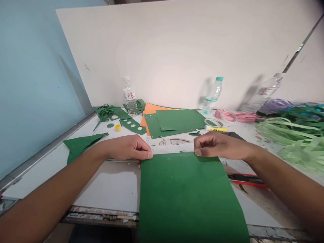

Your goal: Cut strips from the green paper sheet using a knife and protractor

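A large sheet of green paper (187, 195) hangs toward me over the front of the table, its far edge pinched in both hands. My left hand (133, 148) grips the far left corner between thumb and fingers. Near the far right corner, my right hand (212, 145) pinches the same edge, thumb on top. Just beyond the right hand lies a yellow glue stick (216, 129). More green sheets (182, 121) lie behind the hands, on top of orange paper (149, 109). A folded green piece (82, 145) is left of my left forearm.
Water bottles stand along the white board: one at left (130, 98), one with a teal cap (212, 96), another at right (268, 89). Green paper strips (293, 141) and pink strips (246, 116) pile at right. A black-and-red tool (246, 179) lies under my right forearm. A yellow cap (117, 127) stands at left.
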`<state>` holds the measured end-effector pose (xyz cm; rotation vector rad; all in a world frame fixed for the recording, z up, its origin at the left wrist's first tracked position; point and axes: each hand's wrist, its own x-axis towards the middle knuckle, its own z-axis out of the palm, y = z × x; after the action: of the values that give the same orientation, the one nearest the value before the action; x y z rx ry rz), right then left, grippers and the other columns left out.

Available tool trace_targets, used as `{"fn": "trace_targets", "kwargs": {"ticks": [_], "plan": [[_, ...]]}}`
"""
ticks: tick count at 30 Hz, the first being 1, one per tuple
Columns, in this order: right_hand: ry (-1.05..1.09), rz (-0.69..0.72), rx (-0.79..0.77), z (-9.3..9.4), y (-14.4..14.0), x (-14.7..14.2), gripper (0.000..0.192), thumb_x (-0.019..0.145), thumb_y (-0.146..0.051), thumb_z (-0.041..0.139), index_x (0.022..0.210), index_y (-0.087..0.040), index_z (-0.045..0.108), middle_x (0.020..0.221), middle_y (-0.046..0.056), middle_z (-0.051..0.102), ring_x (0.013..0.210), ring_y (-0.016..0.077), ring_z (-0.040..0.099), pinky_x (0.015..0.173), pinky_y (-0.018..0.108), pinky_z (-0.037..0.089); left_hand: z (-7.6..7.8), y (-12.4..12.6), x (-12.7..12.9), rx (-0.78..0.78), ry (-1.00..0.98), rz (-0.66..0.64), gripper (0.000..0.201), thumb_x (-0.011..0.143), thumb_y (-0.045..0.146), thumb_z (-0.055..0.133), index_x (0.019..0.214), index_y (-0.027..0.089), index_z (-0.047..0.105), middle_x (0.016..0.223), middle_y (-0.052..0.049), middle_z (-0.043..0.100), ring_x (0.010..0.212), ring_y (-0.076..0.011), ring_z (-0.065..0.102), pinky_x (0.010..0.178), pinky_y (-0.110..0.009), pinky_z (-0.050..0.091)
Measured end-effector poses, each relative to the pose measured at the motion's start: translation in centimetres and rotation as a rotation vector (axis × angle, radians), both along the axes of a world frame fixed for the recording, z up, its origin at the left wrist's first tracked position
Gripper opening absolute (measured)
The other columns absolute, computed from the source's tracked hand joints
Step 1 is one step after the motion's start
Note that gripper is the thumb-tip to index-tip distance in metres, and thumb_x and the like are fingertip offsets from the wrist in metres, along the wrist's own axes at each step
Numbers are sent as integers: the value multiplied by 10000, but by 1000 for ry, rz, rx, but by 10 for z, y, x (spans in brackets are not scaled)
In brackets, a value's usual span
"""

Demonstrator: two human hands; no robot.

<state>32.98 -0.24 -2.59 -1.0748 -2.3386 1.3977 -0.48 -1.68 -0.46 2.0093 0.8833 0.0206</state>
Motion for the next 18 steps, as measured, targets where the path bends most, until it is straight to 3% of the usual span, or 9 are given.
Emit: {"fn": "trace_targets", "kwargs": {"ticks": [4, 7, 10, 15, 18], "plan": [[-29, -18, 33, 0, 7, 7, 416, 887, -548, 627, 685, -193, 550, 651, -47, 391, 599, 115, 327, 555, 274, 249, 2, 3, -4, -56, 1, 36, 351, 944, 415, 550, 679, 188, 584, 684, -12, 676, 652, -139, 625, 609, -221, 433], [-53, -26, 55, 2, 12, 14, 435, 871, -563, 633, 662, -195, 532, 651, -42, 376, 607, 120, 321, 560, 276, 247, 1, 6, -10, -75, 23, 49, 314, 952, 400, 554, 772, 184, 693, 800, -51, 765, 701, -147, 670, 613, -216, 461], [-56, -80, 81, 4, 17, 22, 432, 855, -571, 656, 669, -194, 556, 683, -26, 404, 644, 133, 357, 584, 279, 269, 0, 11, -16, -44, 45, 110, 287, 947, 383, 561, 869, 189, 757, 842, -60, 783, 720, -149, 685, 617, -215, 468], [-45, -89, 70, 5, 17, 23, 381, 855, -553, 685, 751, -188, 654, 713, -16, 455, 670, 140, 385, 599, 285, 281, -6, 13, -11, 142, -82, 317, 367, 968, 486, 532, 912, 175, 717, 853, -64, 749, 754, -166, 650, 645, -241, 462], [-30, -51, 44, 3, 11, 13, 370, 875, -552, 669, 807, -188, 676, 719, -19, 473, 666, 135, 383, 594, 283, 278, -8, 4, 2, 188, -100, 306, 416, 979, 562, 498, 1026, 205, 706, 928, -52, 726, 819, -174, 624, 682, -246, 440]]}}
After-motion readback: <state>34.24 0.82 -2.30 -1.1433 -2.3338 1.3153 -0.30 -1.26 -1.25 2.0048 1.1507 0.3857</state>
